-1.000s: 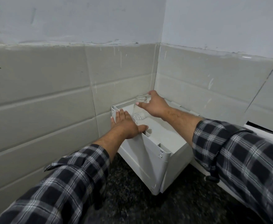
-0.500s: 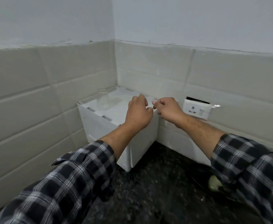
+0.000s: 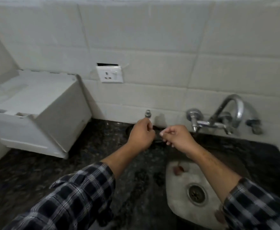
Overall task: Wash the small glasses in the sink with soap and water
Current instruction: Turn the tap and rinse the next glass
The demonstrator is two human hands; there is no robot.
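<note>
My left hand point(image 3: 141, 136) and my right hand point(image 3: 177, 137) hover side by side over the dark stone counter point(image 3: 102, 146), just behind the sink point(image 3: 174, 196). Both have their fingers curled in, and I see nothing in either. A small metal pump top point(image 3: 147, 113) pokes up right behind my left hand. A dark low object point(image 3: 158, 140) lies between the hands, mostly hidden. The small pale sink has a round metal drain point(image 3: 196, 194). A faint blur on top of the white box point(image 3: 41, 103) at the far left may be a glass; I cannot tell.
A chrome wall tap point(image 3: 218, 118) curves out above the sink's back right. A wall socket point(image 3: 110, 74) sits on the tiles above the counter. The white box fills the left corner. A reddish scrap point(image 3: 177, 170) lies in the sink.
My view has swung right and down from the white box to the sink. My right hand let go of the glass on the box; both hands came away and now hang curled by the pump.
</note>
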